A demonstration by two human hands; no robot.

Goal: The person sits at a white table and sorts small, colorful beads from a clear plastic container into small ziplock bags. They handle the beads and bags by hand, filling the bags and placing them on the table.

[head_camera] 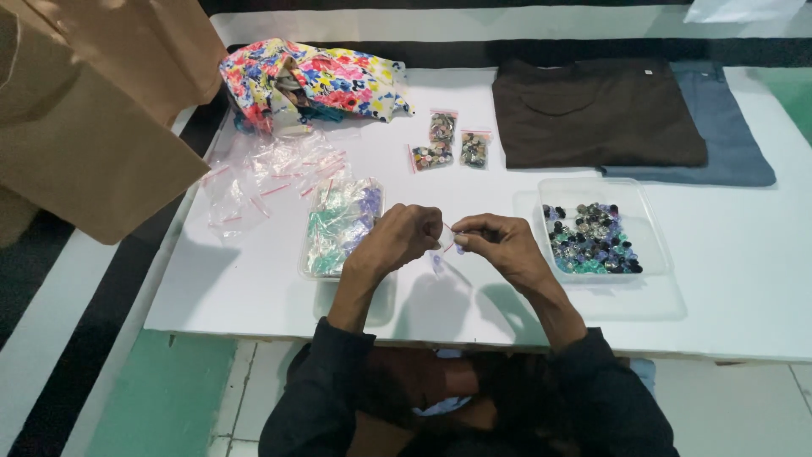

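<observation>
You are pinching a small clear plastic zip bag (446, 239) between both hands, left hand (397, 241) and right hand (499, 244), fingers closed on it above the white bench (727, 279), beside the clear tray of mixed beads (592, 239); sealing it calls for steady pressure.

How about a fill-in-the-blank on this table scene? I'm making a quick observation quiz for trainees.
1. Both hands, the left hand and the right hand, pinch one small clear ____ between them.
2. The clear tray of loose buttons lies on the person's ____ side.
3. The brown shirt lies partly over a ____ one.
4. Beside the floral cloth lie ____ small filled bags.

Missing words: bag; right; blue; three
</observation>
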